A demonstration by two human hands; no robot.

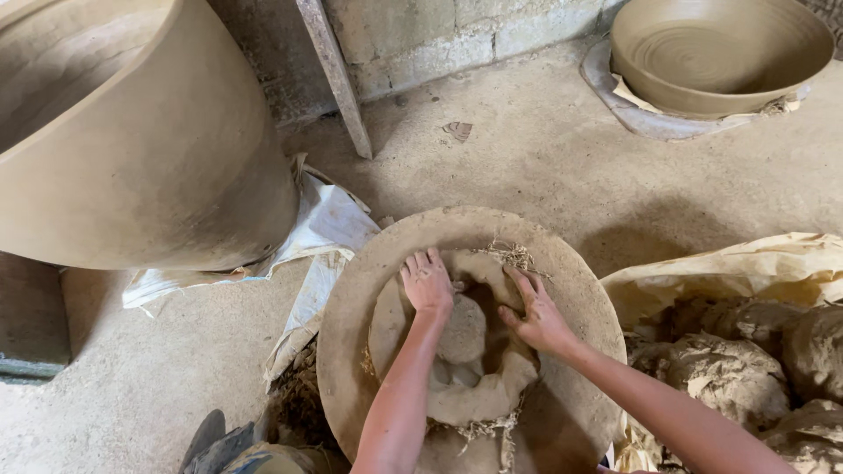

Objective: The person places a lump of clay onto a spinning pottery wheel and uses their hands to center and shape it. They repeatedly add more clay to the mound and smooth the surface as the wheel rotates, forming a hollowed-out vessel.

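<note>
A: What's round the hands?
B: Left hand (428, 283) & right hand (537, 314) both flat, fingers spread, pressing the clay ring (479, 397) on the round slab (369, 290), gripping nothing. Big unfired pot (167, 158) at left, clay bowl (716, 53) top right, raw clay lumps (746, 369) on a sheet at right.
A: Anything unclear?
B: Big pot cut off by frame; straw bits (514, 256) under the ring partly hidden.

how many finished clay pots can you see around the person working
2: a large clay pot at upper left, standing on white sheeting, and a wide shallow clay bowl at upper right near the wall. Both are cut off by the frame; others may sit outside it.
</note>
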